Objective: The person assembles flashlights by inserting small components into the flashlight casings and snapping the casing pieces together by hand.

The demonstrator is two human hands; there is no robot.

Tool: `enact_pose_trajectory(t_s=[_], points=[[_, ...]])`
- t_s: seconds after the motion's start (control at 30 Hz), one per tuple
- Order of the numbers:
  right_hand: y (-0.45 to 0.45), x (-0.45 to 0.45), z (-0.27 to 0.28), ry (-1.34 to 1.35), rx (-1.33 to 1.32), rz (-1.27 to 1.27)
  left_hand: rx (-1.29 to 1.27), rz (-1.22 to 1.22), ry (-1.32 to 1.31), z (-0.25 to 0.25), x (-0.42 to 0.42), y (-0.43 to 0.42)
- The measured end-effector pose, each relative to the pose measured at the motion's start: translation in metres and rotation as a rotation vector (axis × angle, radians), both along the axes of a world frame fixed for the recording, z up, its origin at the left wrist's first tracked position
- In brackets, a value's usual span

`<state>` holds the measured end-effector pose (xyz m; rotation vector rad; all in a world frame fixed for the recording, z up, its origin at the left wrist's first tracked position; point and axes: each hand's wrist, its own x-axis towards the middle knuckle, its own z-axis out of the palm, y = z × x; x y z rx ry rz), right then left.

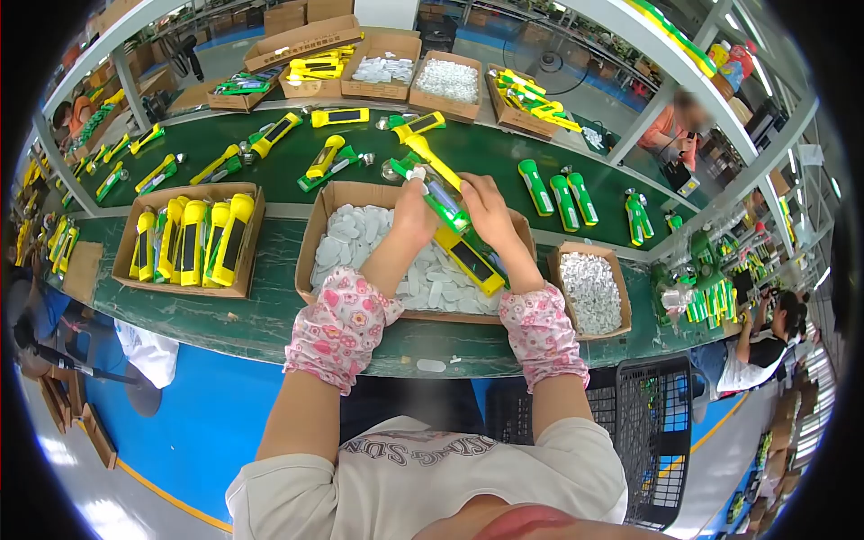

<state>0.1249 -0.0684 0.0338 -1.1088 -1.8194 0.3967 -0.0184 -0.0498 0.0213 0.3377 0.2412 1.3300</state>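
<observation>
Above a carton of flat white plastic pieces (346,236), my left hand (414,216) is closed on an opened flashlight (443,200) with green and clear parts showing. A small white piece seems to be at its fingertips, too small to name. My right hand (487,214) is closed on the other side of the flashlight; its fingertips are partly hidden. A yellow casing part (434,160) extends up and away from between the hands. Below them, a yellow flashlight casing with a dark panel (470,259) lies tilted across the white pieces.
Left stands a carton of yellow casings (191,238); right, a carton of small shiny pieces (589,292). Several flashlights lie along the green conveyor (468,144), including green ones (564,202). Cartons (447,85) line its far side. Co-workers (670,135) sit farther off. A black basket (652,441) is below.
</observation>
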Motion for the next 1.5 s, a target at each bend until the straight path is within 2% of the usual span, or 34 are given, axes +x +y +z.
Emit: enact_pose_trajectory(t_s=[0.07,0.4,0.5,0.6,0.7,0.8,0.9,1.03,1.13,1.23,1.33,1.43,1.5], points=[[0.001,-0.004,-0.001,0.031,0.030,-0.008,-0.019,0.030,0.023,-0.010,-0.001,0.010],[-0.019,-0.022,-0.001,-0.002,0.124,-0.041,-0.147,0.166,0.140,0.001,-0.003,-0.001],[-0.016,-0.024,-0.005,-0.047,0.117,-0.029,-0.125,0.189,0.212,0.002,-0.003,-0.003],[-0.021,-0.029,-0.007,-0.061,0.082,0.026,-0.084,0.264,0.419,-0.013,-0.003,0.011],[-0.021,-0.027,-0.009,-0.103,0.059,0.033,-0.063,0.240,0.330,-0.021,-0.003,0.016],[-0.023,-0.025,-0.010,-0.173,0.046,0.001,-0.042,0.167,-0.105,0.010,-0.004,-0.008],[-0.021,-0.028,-0.015,-0.244,0.137,-0.002,0.008,0.277,0.288,0.002,0.003,0.000],[-0.025,-0.023,-0.014,-0.269,0.118,0.046,0.022,0.258,0.334,-0.006,0.004,0.004],[-0.028,-0.016,-0.013,-0.297,0.006,0.118,0.086,0.192,0.516,-0.014,-0.019,0.031],[-0.020,-0.014,-0.014,0.040,0.073,0.338,0.080,0.179,0.214,0.004,-0.036,0.027],[-0.029,-0.016,-0.006,0.345,-0.088,0.287,0.271,0.152,0.183,0.005,-0.035,0.024],[-0.033,-0.006,0.015,-0.185,0.434,-0.022,0.263,-0.166,0.134,0.001,-0.017,0.016],[-0.043,0.000,0.019,-0.175,0.327,0.019,0.123,-0.232,0.231,-0.008,0.006,0.001]])
